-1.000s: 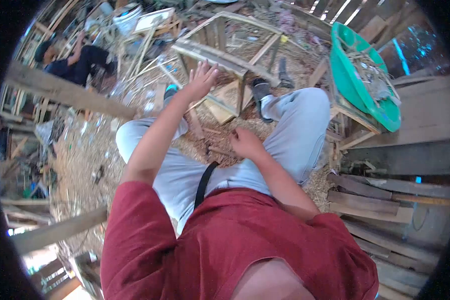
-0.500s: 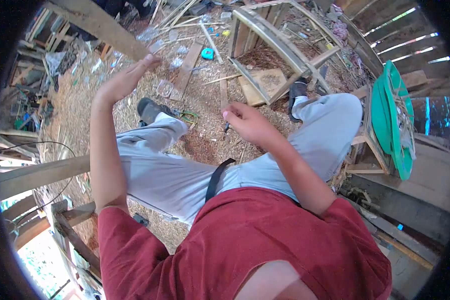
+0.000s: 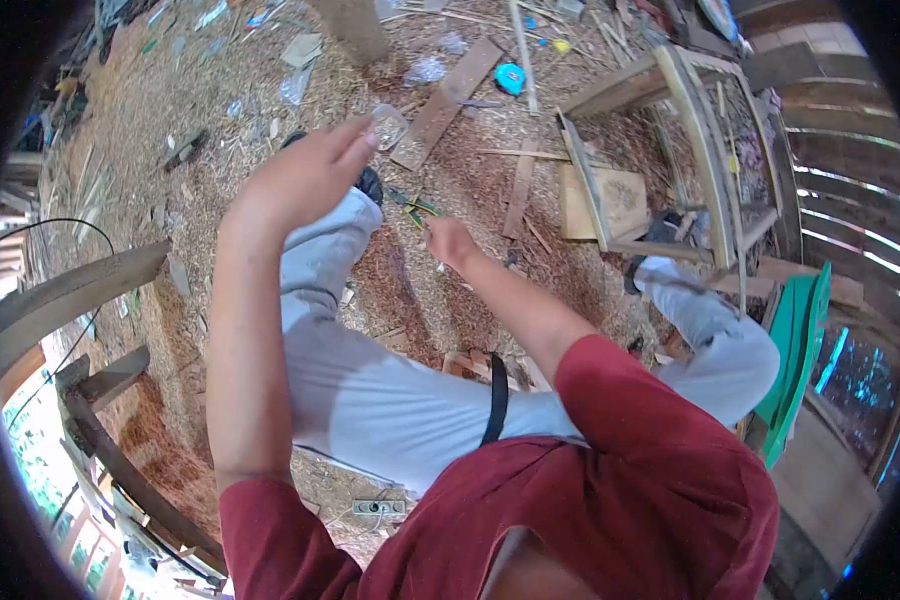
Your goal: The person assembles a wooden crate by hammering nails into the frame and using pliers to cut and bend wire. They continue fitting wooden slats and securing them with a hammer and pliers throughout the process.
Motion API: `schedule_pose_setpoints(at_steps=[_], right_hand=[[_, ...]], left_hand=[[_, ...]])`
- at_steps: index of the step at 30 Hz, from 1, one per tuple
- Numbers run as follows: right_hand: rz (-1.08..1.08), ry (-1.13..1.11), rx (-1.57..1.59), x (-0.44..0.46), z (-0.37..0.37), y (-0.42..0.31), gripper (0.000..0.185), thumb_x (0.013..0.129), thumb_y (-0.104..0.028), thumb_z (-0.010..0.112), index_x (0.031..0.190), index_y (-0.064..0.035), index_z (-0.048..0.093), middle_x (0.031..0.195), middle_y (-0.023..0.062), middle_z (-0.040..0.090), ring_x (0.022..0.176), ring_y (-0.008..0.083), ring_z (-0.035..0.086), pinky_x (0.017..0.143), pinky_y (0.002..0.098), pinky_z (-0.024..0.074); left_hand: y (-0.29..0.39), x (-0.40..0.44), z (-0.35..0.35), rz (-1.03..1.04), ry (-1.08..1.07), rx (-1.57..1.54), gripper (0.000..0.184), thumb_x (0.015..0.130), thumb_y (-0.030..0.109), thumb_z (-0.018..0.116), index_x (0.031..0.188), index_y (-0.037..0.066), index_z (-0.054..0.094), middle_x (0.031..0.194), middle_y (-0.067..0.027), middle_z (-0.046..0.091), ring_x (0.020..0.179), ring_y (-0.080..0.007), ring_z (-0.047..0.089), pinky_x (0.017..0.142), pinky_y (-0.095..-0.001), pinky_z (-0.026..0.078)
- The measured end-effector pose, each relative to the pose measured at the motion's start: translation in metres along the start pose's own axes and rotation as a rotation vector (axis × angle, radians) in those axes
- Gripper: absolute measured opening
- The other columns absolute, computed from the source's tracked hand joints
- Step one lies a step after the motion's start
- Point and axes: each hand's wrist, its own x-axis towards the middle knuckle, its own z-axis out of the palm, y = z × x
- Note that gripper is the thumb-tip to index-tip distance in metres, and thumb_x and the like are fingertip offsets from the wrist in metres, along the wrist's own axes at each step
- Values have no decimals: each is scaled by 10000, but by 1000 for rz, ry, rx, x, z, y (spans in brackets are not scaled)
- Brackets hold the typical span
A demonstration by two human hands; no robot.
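My left hand (image 3: 305, 180) is raised over my shoe, palm down, fingers stretched out and holding nothing visible. Just past its fingertips a small clear plastic container (image 3: 390, 126) shows on the ground. My right hand (image 3: 450, 243) reaches low in front of me with its fingers curled at the handles of pliers (image 3: 413, 207). The pliers have yellow-green handles and a dark head that points toward my shoe (image 3: 370, 184). Exactly how the fingertips meet the handles is partly hidden by the hand.
Sawdust covers the ground. A flat board (image 3: 450, 100), a turquoise tape measure (image 3: 510, 79) and a wooden frame (image 3: 695, 150) lie ahead. A green plastic item (image 3: 795, 360) stands at right. A curved wooden piece (image 3: 80, 285) is at left, and a power strip (image 3: 378, 507) lies below my leg.
My right hand has moved down and left to the pliers; the small dark item at its fingers is no longer there. My left hand is lower in front of me. The view has shifted.
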Motion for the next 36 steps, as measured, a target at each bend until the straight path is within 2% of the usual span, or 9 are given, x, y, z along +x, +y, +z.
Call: schedule_pose_setpoints(at_steps=[4, 10, 17, 21, 24, 27, 30, 34, 36], right_hand=[[336, -40, -138, 27, 29, -25, 233, 873, -174, 643, 1052, -24, 645, 1026, 234, 694, 975, 439, 667, 846, 523, 536], [280, -107, -224, 31, 11, -19, 256, 861, -119, 633, 1087, 0, 635, 1068, 243, 693, 1028, 436, 667, 878, 507, 541], [274, -763, -158, 44, -53, 7, 378, 792, -170, 636, 1107, 24, 715, 1077, 232, 725, 893, 356, 716, 776, 475, 560], [366, -521, -215, -7, -144, -4, 448, 857, -351, 697, 1108, 19, 730, 1060, 240, 738, 906, 385, 719, 828, 494, 562], [413, -169, 75, -89, -252, -30, 560, 867, -504, 705, 1055, 23, 732, 948, 210, 741, 836, 332, 706, 777, 480, 553], [324, 68, 511, -180, -336, -63, 555, 925, -530, 674, 901, 24, 702, 750, 98, 664, 693, 198, 637, 598, 393, 478], [500, 163, 692, -258, -379, -70, 446, 965, -446, 676, 855, -14, 683, 723, 25, 618, 669, 110, 566, 591, 321, 432], [358, 507, 800, -344, -404, -40, 338, 966, -357, 686, 945, -19, 685, 785, 12, 622, 735, 123, 574, 648, 339, 458], [329, 659, 673, -378, -421, -29, 287, 981, -318, 673, 988, -31, 682, 828, 6, 636, 781, 121, 592, 687, 317, 469]], left_hand=[[-12, -5, 6, -82, -102, -6, 532, 1073, 426, 443, 1451, 63, 533, 1404, -217, 595, 1307, -380, 559, 1106, -401, 426], [-12, 2, 11, -103, -126, 14, 559, 1051, 452, 440, 1426, 52, 548, 1348, -251, 615, 1248, -431, 575, 1067, -456, 449], [5, 15, 15, -48, -221, -68, 594, 1045, 473, 481, 1466, 55, 521, 1427, -235, 580, 1365, -370, 523, 1133, -399, 395], [38, 13, 11, -48, -248, 26, 610, 1051, 484, 474, 1490, 60, 497, 1451, -218, 570, 1386, -343, 511, 1145, -387, 379], [49, 12, 20, 15, -252, 53, 622, 1051, 499, 468, 1494, 62, 495, 1469, -209, 558, 1385, -335, 513, 1150, -384, 375], [55, 9, 40, 89, -244, 28, 618, 1058, 487, 464, 1483, 40, 501, 1469, -210, 557, 1391, -329, 505, 1157, -384, 367], [93, -13, 61, 162, -226, 89, 609, 1055, 463, 494, 1476, 23, 504, 1479, -212, 546, 1398, -328, 496, 1163, -382, 360], [203, -55, 37, 383, -495, 438, 571, 1035, 438, 553, 1484, 87, 511, 1505, -188, 526, 1400, -329, 493, 1152, -403, 381], [240, -61, 35, 541, -406, 369, 554, 1029, 443, 563, 1475, 118, 527, 1487, -169, 548, 1377, -314, 518, 1133, -407, 408]])
